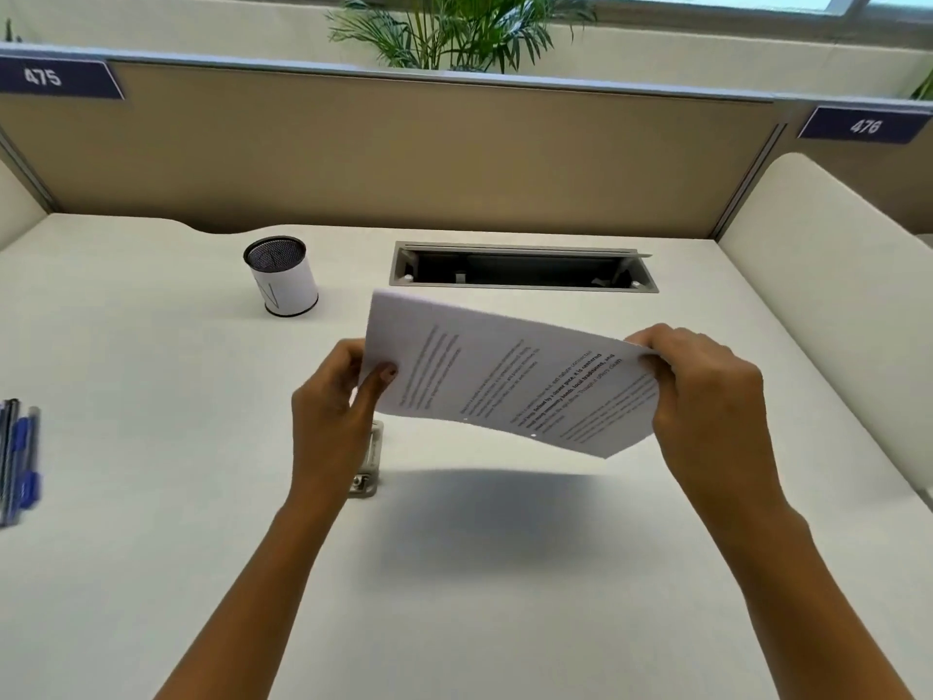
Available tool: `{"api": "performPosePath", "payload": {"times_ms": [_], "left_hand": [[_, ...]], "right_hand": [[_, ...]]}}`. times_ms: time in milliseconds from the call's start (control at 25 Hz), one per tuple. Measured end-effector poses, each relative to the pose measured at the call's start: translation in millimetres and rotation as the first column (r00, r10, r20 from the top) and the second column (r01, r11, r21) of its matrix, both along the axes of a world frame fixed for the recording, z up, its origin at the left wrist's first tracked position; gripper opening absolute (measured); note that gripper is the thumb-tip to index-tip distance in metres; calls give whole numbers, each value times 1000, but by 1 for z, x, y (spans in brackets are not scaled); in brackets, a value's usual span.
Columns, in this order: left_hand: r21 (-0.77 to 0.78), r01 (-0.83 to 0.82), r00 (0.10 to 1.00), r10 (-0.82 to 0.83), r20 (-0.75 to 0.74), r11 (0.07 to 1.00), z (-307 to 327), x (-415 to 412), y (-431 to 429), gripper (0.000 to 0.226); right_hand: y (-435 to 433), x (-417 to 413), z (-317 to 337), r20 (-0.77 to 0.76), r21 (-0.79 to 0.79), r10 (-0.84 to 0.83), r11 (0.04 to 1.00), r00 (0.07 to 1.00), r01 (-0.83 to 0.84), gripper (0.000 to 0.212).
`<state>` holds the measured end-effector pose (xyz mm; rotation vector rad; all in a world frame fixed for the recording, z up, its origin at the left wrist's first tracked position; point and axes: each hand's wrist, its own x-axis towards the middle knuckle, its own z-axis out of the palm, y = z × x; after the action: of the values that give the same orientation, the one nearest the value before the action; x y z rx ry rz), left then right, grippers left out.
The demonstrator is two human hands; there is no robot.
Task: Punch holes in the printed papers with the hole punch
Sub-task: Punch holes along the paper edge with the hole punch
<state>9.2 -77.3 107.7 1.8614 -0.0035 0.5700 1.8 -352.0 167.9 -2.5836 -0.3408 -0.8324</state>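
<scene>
So the printed papers [510, 376] are up in the air over the desk [151, 346], held sideways between both hands with the text running roughly vertical from the wearer's view, and you can see the shadow they throw on the desktop below, so they're clearly lifted and not resting on anything. My guess is they're held out flat like that to square up the stack or line an edge up before feeding it to the hole punch [367, 462], which sits on the desk just under the left side of the sheets, mostly hidden behind the left wrist, so I can't tell which way its slot faces. There seem to be a couple of tiny light spots near the lower edge of the page, could be holes already, too small to say for sure. Left hand [333, 411] is closed into a pinch on the left edge, thumb on top of the page and fingers curled under it. Right hand [707, 396] has the right edge gripped the same way, fingers folded over the corner, nothing loose. Off to the side there's a mesh pen cup [282, 280] behind the papers, well apart, and some blue pens [20, 462] lying at the far left edge.
</scene>
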Motion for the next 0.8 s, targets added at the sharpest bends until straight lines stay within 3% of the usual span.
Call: {"api": "performPosePath", "payload": {"times_ms": [160, 320, 800], "left_hand": [[-109, -19, 993, 6, -119, 994, -30, -7, -8, 9], [-60, -55, 969, 39, -243, 997, -53, -15, -20, 9], [-66, -108, 960, 87, -266, 992, -65, -26, -24, 14]], "right_hand": [[1, 2, -4, -71, -143, 14, 989, 997, -24, 16], [2, 6, -24, -187, -217, 9, 975, 982, -50, 25], [9, -4, -19, -163, -219, 6, 975, 987, -42, 33]]}}
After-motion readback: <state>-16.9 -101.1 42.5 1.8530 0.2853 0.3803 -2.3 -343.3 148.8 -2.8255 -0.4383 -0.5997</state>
